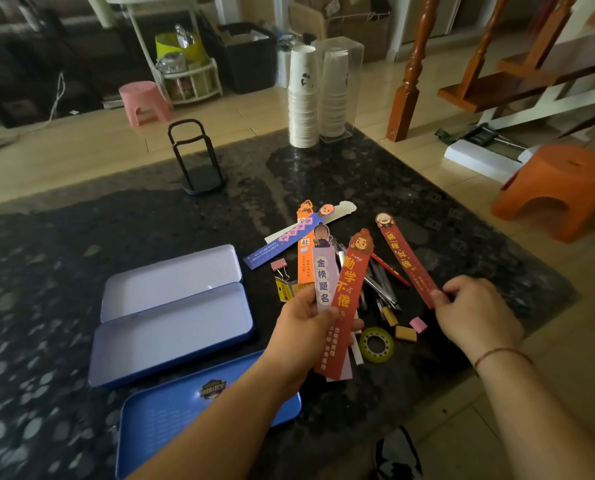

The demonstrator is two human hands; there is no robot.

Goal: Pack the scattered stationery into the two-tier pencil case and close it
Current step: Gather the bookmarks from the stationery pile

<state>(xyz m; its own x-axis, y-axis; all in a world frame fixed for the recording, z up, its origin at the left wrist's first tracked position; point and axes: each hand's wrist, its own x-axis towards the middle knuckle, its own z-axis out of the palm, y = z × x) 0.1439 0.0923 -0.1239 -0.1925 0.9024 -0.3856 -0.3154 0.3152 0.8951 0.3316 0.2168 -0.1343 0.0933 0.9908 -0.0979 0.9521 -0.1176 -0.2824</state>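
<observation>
Dark speckled stone tabletop point(81, 237) carries the open pencil case point(171, 317), its long axis running left-right, bare room left of it. Left hand point(303, 334) pinches red and lilac bookmarks point(344, 299) pointing away; right hand point(476, 313) pinches another red bookmark point(406, 261) by its near end.

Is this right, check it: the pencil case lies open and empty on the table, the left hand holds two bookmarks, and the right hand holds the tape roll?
Not quite. The head view shows the right hand pinching a dark red bookmark; the tape roll lies on the table. The rest holds: the pencil case is open and empty, and the left hand holds two bookmarks.
</observation>
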